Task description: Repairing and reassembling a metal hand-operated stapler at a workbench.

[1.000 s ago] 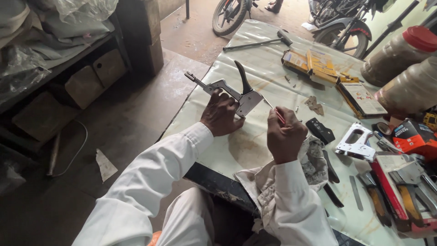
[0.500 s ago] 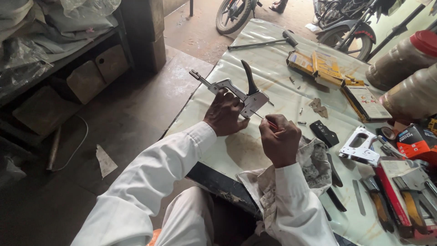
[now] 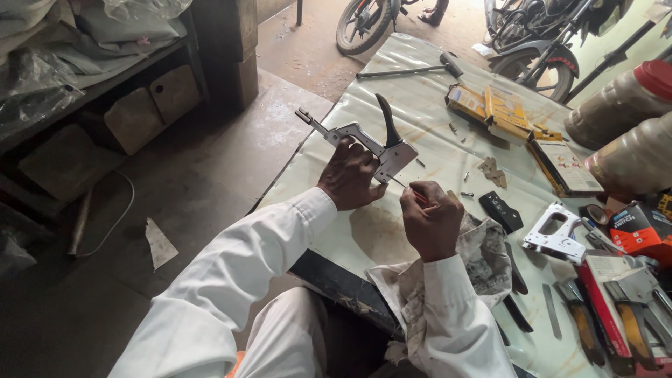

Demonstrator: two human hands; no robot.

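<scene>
Here my left hand [image 3: 350,175] is wrapped around the body of a grey metal staple gun [image 3: 364,143], holding it lifted just above the worktop [image 3: 392,77] near its left edge, with the black handle [image 3: 389,120] sticking up and the long nose pointing out past the edge toward the floor. I keep it tilted like this, I judge, so that the back end of the tool faces my other hand. My right hand [image 3: 430,220] is closed into a loose fist around a thin rod-like tool [image 3: 406,187], its tip touching the rear of the staple gun; whether it is a small screwdriver or a pin I cannot tell. Both hands are clamped, one on the gun, one on the thin tool, and they sit just beside each other. A dirty rag [image 3: 483,259] lies under my right wrist at the near edge of the worktop, likely there to wipe parts. A second staple gun [image 3: 556,234] lies flat toward the right edge, with a black part [image 3: 500,210] between it and my fist. Yellow boxes [image 3: 490,108] rest further toward the far edge, and a few small screws and a metal piece [image 3: 493,170] lie loose in the middle. A long hammer [image 3: 413,70] lies near the far edge.
</scene>
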